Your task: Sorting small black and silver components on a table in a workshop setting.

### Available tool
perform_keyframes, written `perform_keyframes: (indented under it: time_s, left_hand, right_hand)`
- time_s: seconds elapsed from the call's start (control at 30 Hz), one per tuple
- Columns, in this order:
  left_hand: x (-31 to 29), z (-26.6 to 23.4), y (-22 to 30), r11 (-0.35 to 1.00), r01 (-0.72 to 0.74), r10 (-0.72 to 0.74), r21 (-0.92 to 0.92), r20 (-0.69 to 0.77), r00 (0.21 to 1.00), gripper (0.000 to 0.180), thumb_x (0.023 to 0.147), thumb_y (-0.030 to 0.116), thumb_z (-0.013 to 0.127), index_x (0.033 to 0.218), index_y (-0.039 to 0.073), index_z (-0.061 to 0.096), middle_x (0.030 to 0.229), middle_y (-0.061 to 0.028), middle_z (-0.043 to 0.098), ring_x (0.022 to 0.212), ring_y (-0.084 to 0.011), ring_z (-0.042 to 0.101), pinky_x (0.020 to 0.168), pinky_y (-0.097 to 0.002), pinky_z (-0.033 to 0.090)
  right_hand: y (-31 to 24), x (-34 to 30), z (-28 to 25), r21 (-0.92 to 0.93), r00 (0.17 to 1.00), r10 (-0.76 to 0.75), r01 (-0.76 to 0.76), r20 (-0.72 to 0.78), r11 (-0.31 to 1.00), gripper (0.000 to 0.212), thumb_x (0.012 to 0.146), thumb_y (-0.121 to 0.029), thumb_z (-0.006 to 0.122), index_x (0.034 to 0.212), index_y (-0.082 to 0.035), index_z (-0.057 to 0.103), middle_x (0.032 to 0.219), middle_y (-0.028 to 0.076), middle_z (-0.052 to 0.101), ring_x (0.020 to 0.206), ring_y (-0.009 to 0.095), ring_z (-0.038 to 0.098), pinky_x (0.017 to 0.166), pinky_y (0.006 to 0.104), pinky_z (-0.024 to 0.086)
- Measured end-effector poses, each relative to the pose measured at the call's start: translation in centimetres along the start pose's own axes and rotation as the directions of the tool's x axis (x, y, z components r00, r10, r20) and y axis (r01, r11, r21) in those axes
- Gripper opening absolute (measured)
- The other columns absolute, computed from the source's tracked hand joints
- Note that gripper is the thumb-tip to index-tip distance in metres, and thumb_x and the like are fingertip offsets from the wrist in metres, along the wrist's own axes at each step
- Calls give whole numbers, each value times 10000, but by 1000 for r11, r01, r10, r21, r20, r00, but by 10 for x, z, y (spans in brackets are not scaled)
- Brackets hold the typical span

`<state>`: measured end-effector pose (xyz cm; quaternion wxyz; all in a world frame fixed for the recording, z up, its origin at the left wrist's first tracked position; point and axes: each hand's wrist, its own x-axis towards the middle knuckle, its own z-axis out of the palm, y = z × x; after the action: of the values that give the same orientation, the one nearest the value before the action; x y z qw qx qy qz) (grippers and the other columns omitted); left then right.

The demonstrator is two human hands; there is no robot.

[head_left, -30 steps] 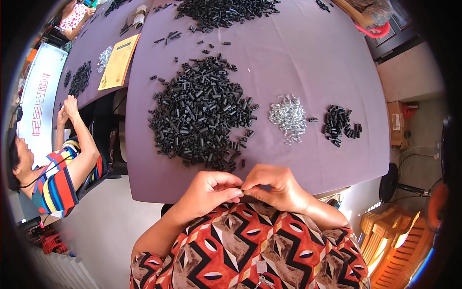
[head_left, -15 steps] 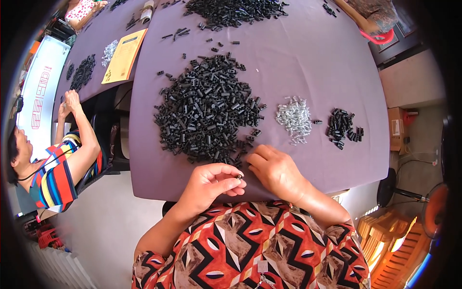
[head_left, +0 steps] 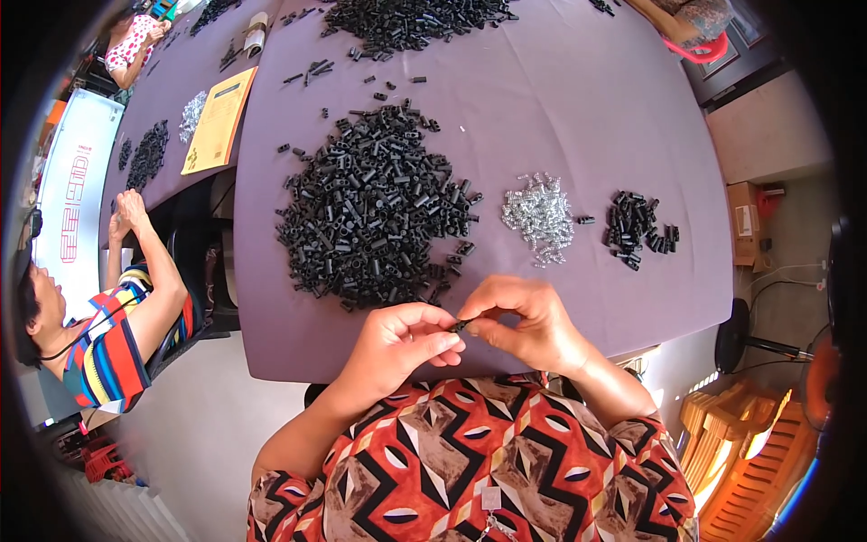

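Note:
At the table's front edge, my left hand (head_left: 402, 348) pinches a small black plastic piece (head_left: 460, 326) between thumb and forefinger. My right hand (head_left: 528, 321) meets it there, thumb and forefinger closed on the piece's other end. Fingertips cover most of it, so its exact shape is hidden. Just beyond my left hand spreads a large heap of short black plastic tubes (head_left: 370, 212). To the right of that lies a small pile of shiny silver, spring-like pieces (head_left: 538, 219). A smaller group of black tubes (head_left: 632, 226) sits farther right.
A purple cloth covers the table (head_left: 614, 126). Another black heap (head_left: 406, 23) lies at the far side. On the left, a person in a striped shirt (head_left: 108, 352) works at an adjoining table with a yellow envelope (head_left: 219, 117). A fan (head_left: 813, 370) stands at right.
My right hand has left the edge of the black heap and come to my left fingertips, where it now grips the small piece too. The view has shifted slightly.

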<state>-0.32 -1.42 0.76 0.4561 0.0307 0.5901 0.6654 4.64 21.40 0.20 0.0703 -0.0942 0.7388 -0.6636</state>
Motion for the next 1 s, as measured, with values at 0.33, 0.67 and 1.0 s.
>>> perform_keyframes:
  time_s: [0.33, 0.67, 1.0]
  left_hand:
    - [4, 10, 0, 689, -394, 507, 609, -15, 862, 153, 937, 12, 710, 1077, -49, 689, 950, -66, 727, 817, -107, 692, 711, -238, 551]
    - [13, 5, -7, 982, -184, 182, -30, -81, 980, 172, 963, 27, 692, 1120, -43, 672, 982, -59, 708, 894, -109, 678, 816, -254, 568]
    - [13, 16, -10, 992, -56, 49, -112, -65, 997, 219, 1004, 82, 653, 1159, -73, 666, 1030, -65, 707, 949, -114, 668, 855, -266, 562]
  right_hand:
    - [3, -2, 10, 44, 990, 122, -119, -70, 992, 122, 906, 88, 675, 1008, 29, 707, 948, 62, 687, 879, 113, 675, 758, 251, 555]
    - [-13, 0, 7, -371, 990, -81, 31, -118, 928, 476, 809, -85, 812, 1246, 0, 645, 1069, 115, 661, 939, 239, 690, 798, 339, 575]
    - [5, 3, 16, -752, 925, -374, 199, -68, 628, 385, 722, -254, 814, 987, -34, 641, 910, 87, 589, 798, 278, 618, 645, 401, 530]
